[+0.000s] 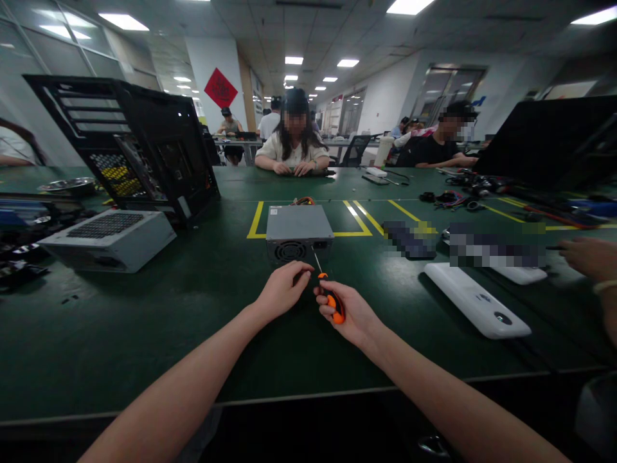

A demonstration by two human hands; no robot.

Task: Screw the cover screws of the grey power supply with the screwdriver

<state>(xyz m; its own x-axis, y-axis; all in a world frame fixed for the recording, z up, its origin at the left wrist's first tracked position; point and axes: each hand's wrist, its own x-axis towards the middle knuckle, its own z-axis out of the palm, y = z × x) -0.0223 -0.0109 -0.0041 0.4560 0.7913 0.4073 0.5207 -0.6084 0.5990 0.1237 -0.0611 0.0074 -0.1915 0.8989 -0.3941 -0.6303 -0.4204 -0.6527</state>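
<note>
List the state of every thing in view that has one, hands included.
Right hand: closed around the screwdriver's handle
Screwdriver: held, tip toward the power supply
Left hand: fingers curled; whether it holds anything, unclear
Power supply: on the table, top cover on
Second metal box: resting, grille up
Computer case: standing, bays open
White device: lying flat
Ceiling lights: lit

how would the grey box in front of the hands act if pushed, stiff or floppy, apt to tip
The grey box looks metal-cased, so it is probably stiff and perhaps rather heavy for its size. Sitting flat and low on the green table, it would likely slide rather than tip. The thin wires at its far edge may flop.
</note>
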